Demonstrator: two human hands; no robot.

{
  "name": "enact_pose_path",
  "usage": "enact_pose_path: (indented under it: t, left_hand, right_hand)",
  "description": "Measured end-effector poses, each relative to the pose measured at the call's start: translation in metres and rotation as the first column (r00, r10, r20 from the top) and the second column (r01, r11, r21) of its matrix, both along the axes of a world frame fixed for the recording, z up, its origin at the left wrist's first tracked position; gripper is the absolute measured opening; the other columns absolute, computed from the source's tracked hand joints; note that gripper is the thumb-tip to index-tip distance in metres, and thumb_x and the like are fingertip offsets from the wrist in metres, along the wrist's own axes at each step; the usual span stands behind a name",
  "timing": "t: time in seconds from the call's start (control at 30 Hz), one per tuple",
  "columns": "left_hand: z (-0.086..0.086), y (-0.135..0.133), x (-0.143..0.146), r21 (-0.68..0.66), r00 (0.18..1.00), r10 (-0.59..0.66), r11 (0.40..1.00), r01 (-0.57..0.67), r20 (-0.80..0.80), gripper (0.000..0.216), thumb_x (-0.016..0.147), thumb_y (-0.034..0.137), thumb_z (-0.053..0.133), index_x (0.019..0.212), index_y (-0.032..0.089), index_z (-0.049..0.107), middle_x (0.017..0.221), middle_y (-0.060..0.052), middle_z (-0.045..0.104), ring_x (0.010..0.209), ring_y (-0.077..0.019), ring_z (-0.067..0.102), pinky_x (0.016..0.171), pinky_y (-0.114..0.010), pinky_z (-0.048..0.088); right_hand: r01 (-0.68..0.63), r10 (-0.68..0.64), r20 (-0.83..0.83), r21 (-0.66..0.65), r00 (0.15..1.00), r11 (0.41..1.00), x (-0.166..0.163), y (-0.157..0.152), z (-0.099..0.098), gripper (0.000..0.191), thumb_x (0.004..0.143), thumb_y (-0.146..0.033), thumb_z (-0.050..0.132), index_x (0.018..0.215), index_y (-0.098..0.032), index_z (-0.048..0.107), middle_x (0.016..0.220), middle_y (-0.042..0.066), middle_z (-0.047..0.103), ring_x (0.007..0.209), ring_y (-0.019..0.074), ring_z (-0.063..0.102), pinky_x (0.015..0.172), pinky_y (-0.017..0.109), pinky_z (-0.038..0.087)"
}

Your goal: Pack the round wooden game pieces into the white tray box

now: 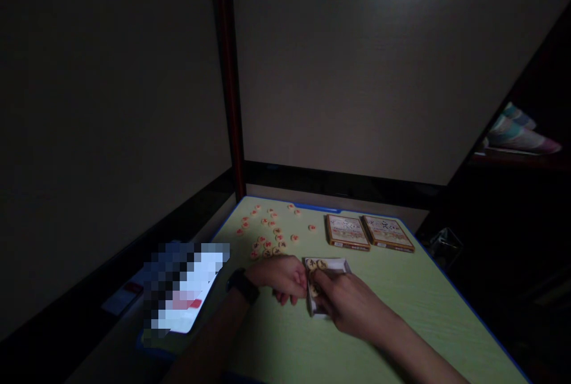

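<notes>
A small white open box [339,264] stands on the table with several round wooden xiangqi pieces [322,264] inside, along its far left part. My right hand [345,301] reaches over the box, fingers pinched on a xiangqi piece in it; the fingers partly cover that piece. Against the box's left side rests my left hand [283,277], wearing a dark watch [243,286]. Its fingers are curled closed, and what they may hold is hidden. More xiangqi pieces [278,231], many with red characters, lie scattered beyond my left hand.
Two flat printed boxes [348,232] lie side by side at the back right of the green table [401,312]. A lit tablet-like screen [190,295], partly blurred out, is at the table's left edge. Walls [339,75] enclose the back and left. Colourful cloth [517,131] lies far right.
</notes>
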State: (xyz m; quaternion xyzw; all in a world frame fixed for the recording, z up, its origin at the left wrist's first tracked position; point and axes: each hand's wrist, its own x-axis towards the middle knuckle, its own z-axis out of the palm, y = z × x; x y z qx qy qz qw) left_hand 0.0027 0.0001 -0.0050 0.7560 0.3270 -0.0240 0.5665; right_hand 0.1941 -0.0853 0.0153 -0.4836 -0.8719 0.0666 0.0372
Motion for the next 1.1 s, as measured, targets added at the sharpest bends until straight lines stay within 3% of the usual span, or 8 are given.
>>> enact_pose_path:
  t: [0.27, 0.47, 0.7, 0.97, 1.1]
  left_hand:
    - [0.0, 0.0, -0.001, -0.003, 0.999, -0.011, 1.0, 0.011, 0.031, 0.005, 0.068, 0.02, 0.062, 0.069, 0.017, 0.058, 0.058, 0.004, 0.062, 0.042, -0.0074, 0.053, 0.04, -0.017, 0.041]
    - [0.0, 0.0, -0.002, -0.006, 1.0, -0.004, 1.0, 0.005, 0.026, 0.007, 0.068, 0.022, 0.061, 0.072, 0.018, 0.057, 0.06, 0.004, 0.063, 0.042, -0.0071, 0.052, 0.041, -0.018, 0.041]
    - [-0.004, 0.001, -0.002, 0.008, 0.999, 0.002, 1.0, -0.002, 0.034, 0.007, 0.068, 0.022, 0.062, 0.072, 0.017, 0.058, 0.06, 0.005, 0.062, 0.041, -0.007, 0.052, 0.039, -0.017, 0.041]
    - [-0.008, 0.003, -0.002, 0.007, 1.0, -0.012, 1.0, 0.012, 0.027, 0.01, 0.067, 0.022, 0.062, 0.076, 0.018, 0.058, 0.062, 0.006, 0.062, 0.041, -0.0066, 0.052, 0.041, -0.018, 0.041]
    - [-0.008, 0.003, -0.002, 0.007, 0.999, -0.01, 1.0, 0.009, 0.038, 0.01, 0.069, 0.022, 0.062, 0.076, 0.018, 0.057, 0.061, 0.006, 0.062, 0.041, -0.0063, 0.052, 0.041, -0.017, 0.042]
  right_hand:
    - [-0.003, 0.002, -0.1, -0.012, 0.995, 1.0, 0.004, 0.001, -0.001, 0.019, 0.086, -0.013, 0.055, 0.105, -0.018, 0.06, 0.097, 0.009, 0.07, 0.085, 0.0216, 0.064, 0.068, 0.029, 0.037]
    - [0.106, -0.127, -0.231, -0.103, 0.965, 0.989, 0.021, 0.006, 0.011, 0.016, 0.079, -0.012, 0.063, 0.091, -0.02, 0.056, 0.08, 0.001, 0.066, 0.071, 0.0162, 0.059, 0.061, 0.025, 0.033]
    - [0.04, -0.063, -0.222, -0.107, 0.973, 0.993, 0.01, 0.007, -0.007, 0.021, 0.073, -0.007, 0.064, 0.089, -0.019, 0.057, 0.09, 0.004, 0.067, 0.081, 0.0184, 0.059, 0.067, 0.025, 0.036]
    - [0.106, -0.143, -0.305, -0.135, 0.942, 0.985, 0.031, 0.014, 0.007, 0.018, 0.073, -0.01, 0.062, 0.081, -0.021, 0.05, 0.072, -0.002, 0.061, 0.066, 0.0144, 0.054, 0.058, 0.023, 0.03]
    - [0.128, -0.168, -0.264, -0.161, 0.95, 0.979, 0.036, 0.021, 0.002, 0.02, 0.072, -0.012, 0.064, 0.081, -0.021, 0.049, 0.072, -0.002, 0.062, 0.063, 0.0138, 0.052, 0.055, 0.023, 0.027]
